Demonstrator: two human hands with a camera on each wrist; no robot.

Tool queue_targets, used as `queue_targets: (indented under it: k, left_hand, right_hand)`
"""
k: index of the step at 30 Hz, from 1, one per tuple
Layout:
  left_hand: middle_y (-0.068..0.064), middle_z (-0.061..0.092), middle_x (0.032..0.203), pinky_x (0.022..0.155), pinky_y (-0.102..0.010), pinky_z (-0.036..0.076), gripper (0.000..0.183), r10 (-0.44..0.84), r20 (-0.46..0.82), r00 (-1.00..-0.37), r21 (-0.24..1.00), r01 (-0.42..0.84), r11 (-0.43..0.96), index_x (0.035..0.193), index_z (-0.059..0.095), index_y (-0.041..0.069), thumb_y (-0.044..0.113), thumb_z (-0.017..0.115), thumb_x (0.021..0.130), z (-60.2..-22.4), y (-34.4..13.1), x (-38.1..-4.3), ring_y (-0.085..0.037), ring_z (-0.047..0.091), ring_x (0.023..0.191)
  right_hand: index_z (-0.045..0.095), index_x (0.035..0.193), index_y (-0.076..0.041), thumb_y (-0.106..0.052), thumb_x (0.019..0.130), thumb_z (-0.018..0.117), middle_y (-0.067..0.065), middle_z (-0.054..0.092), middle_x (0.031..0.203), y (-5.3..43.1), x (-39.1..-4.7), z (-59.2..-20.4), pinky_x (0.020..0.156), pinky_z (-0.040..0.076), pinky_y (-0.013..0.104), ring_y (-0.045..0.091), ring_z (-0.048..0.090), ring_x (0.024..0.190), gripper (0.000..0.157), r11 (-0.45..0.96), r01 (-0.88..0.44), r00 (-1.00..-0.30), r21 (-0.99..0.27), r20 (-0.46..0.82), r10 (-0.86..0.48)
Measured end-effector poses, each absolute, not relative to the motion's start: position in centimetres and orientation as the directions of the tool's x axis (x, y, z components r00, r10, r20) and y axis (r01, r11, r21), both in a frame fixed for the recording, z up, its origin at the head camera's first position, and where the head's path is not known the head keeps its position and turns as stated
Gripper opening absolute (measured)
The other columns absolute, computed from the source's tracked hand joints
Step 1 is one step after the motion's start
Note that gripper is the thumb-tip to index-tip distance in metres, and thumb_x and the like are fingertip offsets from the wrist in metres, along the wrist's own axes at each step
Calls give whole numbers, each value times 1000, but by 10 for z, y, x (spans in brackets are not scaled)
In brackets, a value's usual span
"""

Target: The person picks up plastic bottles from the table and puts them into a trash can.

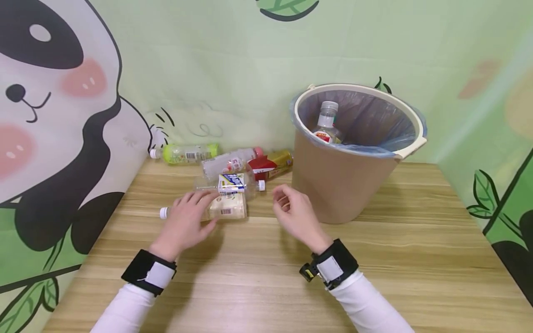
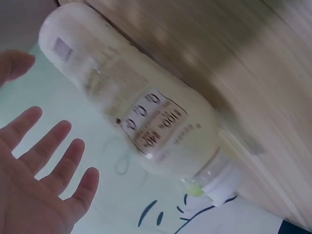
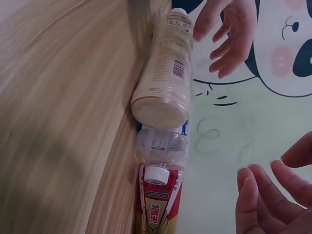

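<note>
Cream from shoulder to base, a plastic bottle (image 1: 228, 206) with a white cap (image 1: 164, 213), brown print (image 2: 158, 127) and a barcode (image 2: 62, 49) lies on its side on the wood-grain table (image 1: 258, 277), just in front of a clear bottle (image 1: 232, 183). Over it, the left hand (image 1: 185, 222) has fingers loosely spread, grasping nothing; the right hand (image 1: 297, 212), near the tan bin (image 1: 333, 185), has its fingers loosely curled around nothing.

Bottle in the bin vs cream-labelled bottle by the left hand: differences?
Pose: the bin bottle points neck-up inside the bin; the cream-labelled bottle lies on its side on the table.
Label: the bin bottle shows red and white; the cream-labelled bottle shows mostly cream.
Both are capped.
</note>
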State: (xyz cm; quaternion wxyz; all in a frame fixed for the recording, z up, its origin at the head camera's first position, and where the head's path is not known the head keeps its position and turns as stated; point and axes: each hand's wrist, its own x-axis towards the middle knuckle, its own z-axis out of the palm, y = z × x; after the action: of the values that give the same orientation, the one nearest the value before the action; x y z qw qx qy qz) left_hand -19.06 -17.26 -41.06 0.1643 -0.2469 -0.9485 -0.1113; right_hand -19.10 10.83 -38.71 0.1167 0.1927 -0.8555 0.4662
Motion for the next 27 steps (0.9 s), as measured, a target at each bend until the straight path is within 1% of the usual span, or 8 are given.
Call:
queue_targets:
  k: [6, 12, 21, 27]
  left_hand:
    - [-16, 53, 130, 91, -65, 38, 69, 443, 299, -845, 104, 491, 865, 138, 47, 13, 33, 73, 77, -415, -181, -196, -42, 45, 119]
    - [-17, 53, 128, 92, -65, 37, 71, 441, 275, -855, 94, 480, 872, 139, 46, 14, 31, 75, 76, -421, -184, -199, -42, 45, 118]
    - [-16, 55, 126, 90, -62, 40, 72, 455, 278, -846, 54, 487, 872, 137, 48, 15, 29, 78, 73, -429, -182, -201, -41, 48, 115]
    - [-16, 56, 124, 90, -62, 41, 69, 477, 273, -835, 51, 508, 860, 133, 51, 14, 23, 80, 71, -429, -178, -199, -41, 49, 114]
  right_hand:
    - [63, 102, -6, -1, 82, 54, 3, 63, 88, 105, -187, -391, 66, 54, 23, 12, 59, 74, 22, 507, -428, -903, -748, 335, -268]
    - [63, 105, -6, -3, 83, 54, 0, 62, 90, 105, -185, -394, 67, 53, 22, 10, 59, 76, 23, 508, -416, -907, -754, 306, -289]
    - [63, 106, -6, -3, 84, 54, 0, 63, 91, 107, -184, -399, 68, 53, 23, 10, 58, 77, 24, 507, -421, -904, -752, 303, -302]
    - [63, 105, -7, -4, 84, 54, 0, 62, 92, 108, -183, -399, 68, 53, 23, 9, 58, 77, 23, 505, -414, -907, -757, 294, -302]
